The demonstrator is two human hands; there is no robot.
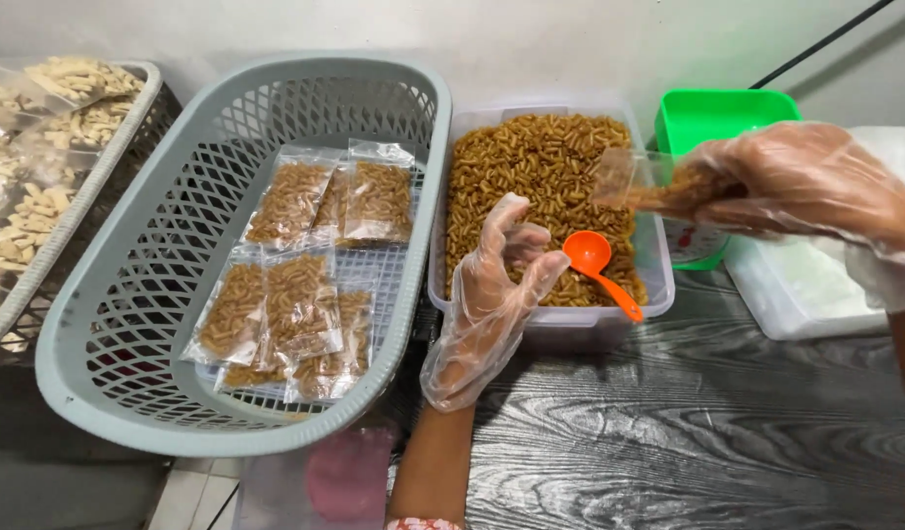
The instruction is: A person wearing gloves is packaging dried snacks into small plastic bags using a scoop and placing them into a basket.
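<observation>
My left hand (pixel 491 294), in a clear plastic glove, hovers over the near edge of a clear tub (pixel 658 294) full of brown snack sticks, fingers apart and holding nothing. An orange scoop (pixel 597 267) lies in the tub just right of that hand. My right hand (pixel 805 186), also gloved, holds a small clear bag (pixel 658 186) partly filled with the brown sticks above the tub's right side.
A grey lattice basket (pixel 129 334) at the left holds several filled, flat snack bags (pixel 295 294). Another basket (pixel 40 255) with pale snack bags is at far left. A green container (pixel 717 113) and a white tray (pixel 796 304) stand at the right on the dark wood-grain table.
</observation>
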